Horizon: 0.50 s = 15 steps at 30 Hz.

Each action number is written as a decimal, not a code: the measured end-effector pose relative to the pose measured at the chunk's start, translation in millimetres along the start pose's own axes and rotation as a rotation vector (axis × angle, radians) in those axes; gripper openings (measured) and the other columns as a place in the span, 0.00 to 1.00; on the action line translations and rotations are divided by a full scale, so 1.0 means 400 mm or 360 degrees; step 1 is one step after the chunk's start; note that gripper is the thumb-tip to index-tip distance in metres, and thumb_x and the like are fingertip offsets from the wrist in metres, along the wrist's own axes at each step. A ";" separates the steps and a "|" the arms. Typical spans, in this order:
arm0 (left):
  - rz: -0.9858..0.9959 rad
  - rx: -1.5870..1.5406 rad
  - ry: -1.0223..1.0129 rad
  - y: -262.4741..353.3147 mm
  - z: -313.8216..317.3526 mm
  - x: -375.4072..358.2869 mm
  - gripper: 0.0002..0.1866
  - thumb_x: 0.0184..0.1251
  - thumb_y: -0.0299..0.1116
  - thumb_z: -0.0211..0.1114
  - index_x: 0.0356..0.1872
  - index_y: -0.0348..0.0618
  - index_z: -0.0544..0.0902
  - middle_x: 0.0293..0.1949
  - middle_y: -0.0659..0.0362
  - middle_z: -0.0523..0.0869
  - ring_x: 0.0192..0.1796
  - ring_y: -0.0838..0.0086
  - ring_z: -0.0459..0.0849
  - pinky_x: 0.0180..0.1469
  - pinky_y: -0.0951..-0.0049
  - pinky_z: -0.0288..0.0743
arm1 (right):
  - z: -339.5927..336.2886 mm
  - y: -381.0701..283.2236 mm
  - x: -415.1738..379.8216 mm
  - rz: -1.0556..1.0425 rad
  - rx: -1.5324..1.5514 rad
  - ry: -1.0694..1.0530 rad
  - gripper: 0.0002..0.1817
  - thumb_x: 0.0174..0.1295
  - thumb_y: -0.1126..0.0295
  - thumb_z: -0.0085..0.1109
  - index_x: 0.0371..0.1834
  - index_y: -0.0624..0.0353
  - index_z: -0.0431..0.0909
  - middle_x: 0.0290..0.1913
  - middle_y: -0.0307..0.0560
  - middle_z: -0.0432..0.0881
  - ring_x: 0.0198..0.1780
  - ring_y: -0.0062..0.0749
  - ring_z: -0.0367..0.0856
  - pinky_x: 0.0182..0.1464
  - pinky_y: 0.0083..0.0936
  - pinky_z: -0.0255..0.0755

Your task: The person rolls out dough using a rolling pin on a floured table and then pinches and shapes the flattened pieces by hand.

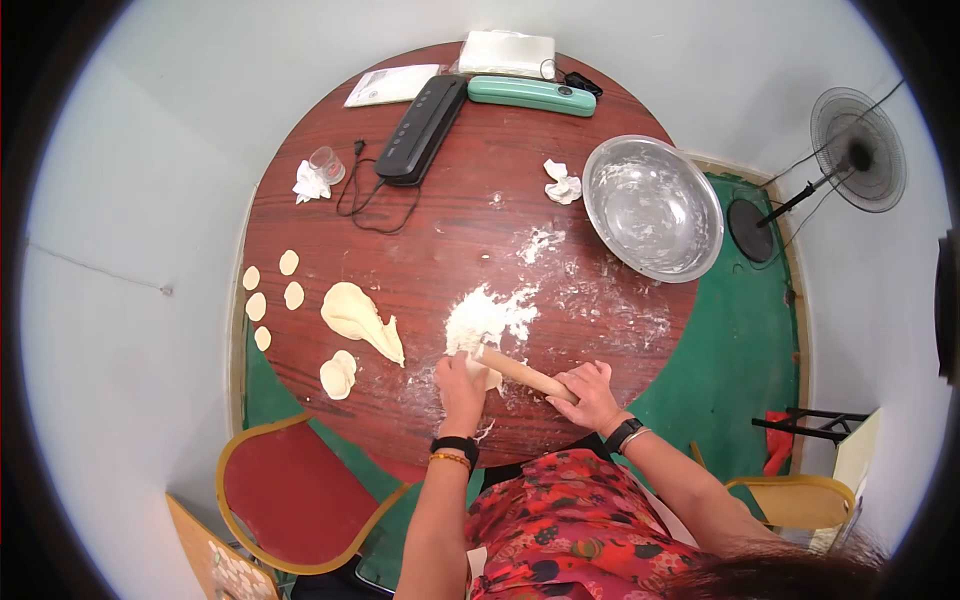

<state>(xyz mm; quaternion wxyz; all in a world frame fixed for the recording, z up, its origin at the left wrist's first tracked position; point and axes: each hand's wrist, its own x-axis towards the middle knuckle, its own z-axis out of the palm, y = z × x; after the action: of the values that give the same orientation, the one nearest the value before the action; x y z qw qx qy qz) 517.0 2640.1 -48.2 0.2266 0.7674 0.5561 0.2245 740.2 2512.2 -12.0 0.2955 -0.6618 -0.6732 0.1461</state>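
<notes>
My right hand (588, 394) is wrapped round one end of a wooden rolling pin (525, 374). The pin slants up and left, its far end beside my left hand (460, 384). Fingers of that hand are closed on the edge of a small dough wrapper (492, 379), which lies partly under the pin; the fingertips are partly hidden. Just beyond them is a heap of white flour (488, 318). To the left lies a long lump of dough (355, 315), with a small stack of dough rounds (338, 375) nearer me. Several single dough rounds (289, 262) lie at the table's left edge.
On the round table (520, 140) a large metal basin (652, 208) stands at right, beside crumpled tissue (562, 184). Farther back are a black sealing machine (425, 130) with its cord, a green device (530, 95) and a glass (326, 165). A red chair (305, 490) stands front left.
</notes>
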 end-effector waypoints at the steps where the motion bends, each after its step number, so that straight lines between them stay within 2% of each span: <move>1: -0.0066 -0.0001 -0.0040 -0.002 0.009 0.003 0.24 0.53 0.31 0.74 0.52 0.38 0.77 0.46 0.45 0.75 0.53 0.50 0.72 0.57 0.53 0.64 | -0.007 -0.003 -0.007 0.0022 -0.0010 0.0017 0.20 0.53 0.57 0.70 0.46 0.52 0.80 0.38 0.38 0.80 0.44 0.37 0.75 0.57 0.49 0.56; 3: -0.0193 -0.0001 -0.0118 -0.013 0.019 0.019 0.21 0.54 0.31 0.74 0.48 0.39 0.79 0.49 0.46 0.75 0.56 0.49 0.71 0.59 0.53 0.64 | -0.022 -0.003 -0.021 0.0072 -0.0018 0.0047 0.19 0.53 0.57 0.71 0.45 0.52 0.81 0.38 0.38 0.81 0.44 0.36 0.75 0.58 0.47 0.56; 5: -0.0187 0.0047 -0.0165 -0.022 0.029 0.022 0.19 0.54 0.30 0.73 0.46 0.39 0.79 0.46 0.46 0.77 0.54 0.49 0.73 0.57 0.54 0.66 | -0.032 -0.004 -0.039 0.0125 -0.0003 0.0068 0.18 0.53 0.57 0.71 0.44 0.52 0.82 0.37 0.38 0.82 0.43 0.35 0.76 0.59 0.43 0.56; 9: -0.0387 -0.0212 -0.0255 -0.040 0.038 0.031 0.16 0.55 0.28 0.72 0.44 0.38 0.80 0.38 0.47 0.82 0.47 0.50 0.78 0.53 0.56 0.71 | -0.040 0.006 -0.077 0.0165 -0.0051 0.0037 0.20 0.52 0.56 0.71 0.45 0.52 0.81 0.39 0.38 0.82 0.45 0.37 0.76 0.58 0.48 0.57; 12: -0.0395 -0.0304 -0.0126 -0.021 0.022 0.022 0.11 0.56 0.26 0.70 0.40 0.37 0.82 0.35 0.46 0.83 0.43 0.50 0.81 0.50 0.56 0.73 | -0.039 0.009 -0.095 0.0171 -0.0026 0.0065 0.20 0.52 0.56 0.71 0.45 0.51 0.81 0.39 0.38 0.82 0.45 0.37 0.76 0.58 0.48 0.57; 15: -0.0473 -0.0436 -0.0258 -0.017 0.003 0.033 0.07 0.59 0.26 0.66 0.37 0.36 0.83 0.36 0.46 0.83 0.43 0.50 0.81 0.47 0.57 0.74 | -0.036 0.014 -0.100 0.0168 -0.0032 0.0088 0.20 0.52 0.57 0.71 0.45 0.51 0.81 0.40 0.38 0.81 0.45 0.37 0.76 0.58 0.49 0.57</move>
<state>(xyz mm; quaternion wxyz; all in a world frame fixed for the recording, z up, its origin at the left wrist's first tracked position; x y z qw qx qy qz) 516.4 2654.5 -52.0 0.4033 0.6547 0.6073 0.1997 751.1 2470.8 -12.3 0.2992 -0.7031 -0.6304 0.1366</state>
